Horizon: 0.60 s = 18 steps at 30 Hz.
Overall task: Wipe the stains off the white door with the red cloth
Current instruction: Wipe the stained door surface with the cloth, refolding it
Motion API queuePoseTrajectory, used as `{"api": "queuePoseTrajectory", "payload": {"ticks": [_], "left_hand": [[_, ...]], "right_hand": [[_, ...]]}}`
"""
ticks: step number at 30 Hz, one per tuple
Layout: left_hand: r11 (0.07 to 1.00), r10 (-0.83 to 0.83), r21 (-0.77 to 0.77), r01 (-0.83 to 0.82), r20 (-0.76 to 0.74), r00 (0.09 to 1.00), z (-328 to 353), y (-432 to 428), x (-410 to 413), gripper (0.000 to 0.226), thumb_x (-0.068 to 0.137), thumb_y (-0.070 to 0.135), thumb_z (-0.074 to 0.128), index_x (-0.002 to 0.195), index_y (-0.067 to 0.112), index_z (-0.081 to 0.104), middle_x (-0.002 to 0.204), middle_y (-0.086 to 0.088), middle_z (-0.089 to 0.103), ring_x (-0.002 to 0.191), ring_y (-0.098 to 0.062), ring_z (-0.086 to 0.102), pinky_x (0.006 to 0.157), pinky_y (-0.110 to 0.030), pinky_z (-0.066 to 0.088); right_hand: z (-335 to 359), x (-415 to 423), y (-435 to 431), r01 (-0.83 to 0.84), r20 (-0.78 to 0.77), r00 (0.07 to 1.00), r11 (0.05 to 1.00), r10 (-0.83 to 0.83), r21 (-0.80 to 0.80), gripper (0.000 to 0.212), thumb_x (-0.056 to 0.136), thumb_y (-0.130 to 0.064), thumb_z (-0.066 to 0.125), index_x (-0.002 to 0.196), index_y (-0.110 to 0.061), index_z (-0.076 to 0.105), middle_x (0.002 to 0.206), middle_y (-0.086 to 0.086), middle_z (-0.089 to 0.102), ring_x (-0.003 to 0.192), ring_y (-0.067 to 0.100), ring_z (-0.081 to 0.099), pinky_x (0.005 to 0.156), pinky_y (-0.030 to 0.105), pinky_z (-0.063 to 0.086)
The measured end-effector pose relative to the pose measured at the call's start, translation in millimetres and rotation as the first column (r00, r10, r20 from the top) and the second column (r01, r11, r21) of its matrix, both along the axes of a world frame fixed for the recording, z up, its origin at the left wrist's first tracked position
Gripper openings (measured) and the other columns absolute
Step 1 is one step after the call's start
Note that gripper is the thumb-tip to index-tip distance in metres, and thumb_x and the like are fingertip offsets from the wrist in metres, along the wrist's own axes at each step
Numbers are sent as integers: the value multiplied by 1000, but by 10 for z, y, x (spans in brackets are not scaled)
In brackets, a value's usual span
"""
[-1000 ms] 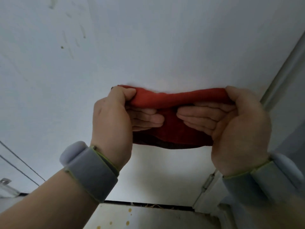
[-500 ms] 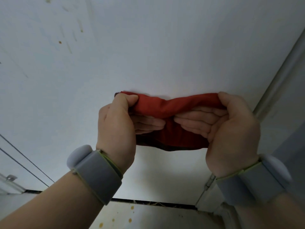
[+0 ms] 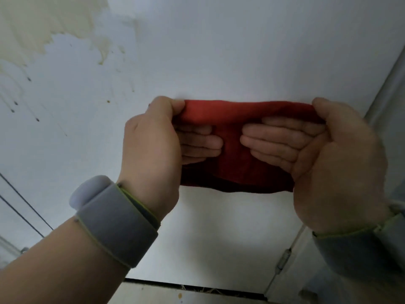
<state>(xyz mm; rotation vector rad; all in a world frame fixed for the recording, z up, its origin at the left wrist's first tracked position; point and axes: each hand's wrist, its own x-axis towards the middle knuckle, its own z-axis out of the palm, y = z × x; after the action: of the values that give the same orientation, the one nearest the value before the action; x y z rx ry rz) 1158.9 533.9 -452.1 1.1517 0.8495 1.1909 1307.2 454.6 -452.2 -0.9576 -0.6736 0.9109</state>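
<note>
I am seeing 2 hands holding the red cloth (image 3: 232, 119) between them, in front of the white door (image 3: 241, 51). The left hand (image 3: 151, 148) is gripping the cloth's left end, thumb over the top edge, fingers curling across the near side. The right hand (image 3: 335, 163) is gripping the right end the same way. I cannot tell if the cloth is touching the door. The tan stains (image 3: 43, 29) are sitting high up, to the left of the left hand. A gray band (image 3: 116, 220) is wrapping the left wrist. A hinge (image 3: 283, 258) is showing below the right hand.
</note>
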Motion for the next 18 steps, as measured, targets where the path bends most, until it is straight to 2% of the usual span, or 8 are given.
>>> {"api": "queuePoseTrajectory", "payload": {"ticks": [2,5,8,11,18], "left_hand": [[1000,-14,6,14,16,1000,131,22,-6,52,100,30,43,76,-7,73,71,-28,73,65,-40,75,60,-34,65],[1000,-10,13,9,20,1000,129,10,-16,53,100,30,43,76,-7,72,71,-29,73,65,-41,75,60,-35,64],[999,7,51,-10,53,999,78,20,-28,55,100,26,42,67,-2,74,68,-31,71,63,-43,74,57,-35,64],[996,24,88,-28,54,998,42,18,-23,60,101,24,39,56,5,76,64,-28,70,61,-43,73,59,-36,64],[995,39,93,-45,68,997,-3,9,-10,62,101,24,39,55,8,76,61,-24,71,60,-39,74,61,-36,64]], "right_hand": [[142,36,-1,-29,15,999,1000,29,2,60,105,-37,32,93,7,71,84,22,77,79,33,78,77,39,63],[162,37,4,-15,24,1000,1000,16,-8,59,105,-36,34,87,7,72,81,23,77,77,34,77,75,42,64],[127,44,6,-17,27,999,1000,17,-2,60,104,-35,33,84,6,72,80,22,77,76,34,77,74,41,64],[91,44,21,-9,32,999,1000,9,17,60,103,-34,33,84,7,72,80,22,77,76,34,77,73,40,62],[40,23,33,-11,38,999,1000,10,22,60,104,-34,32,87,7,71,81,21,77,77,33,78,71,37,62]]}}
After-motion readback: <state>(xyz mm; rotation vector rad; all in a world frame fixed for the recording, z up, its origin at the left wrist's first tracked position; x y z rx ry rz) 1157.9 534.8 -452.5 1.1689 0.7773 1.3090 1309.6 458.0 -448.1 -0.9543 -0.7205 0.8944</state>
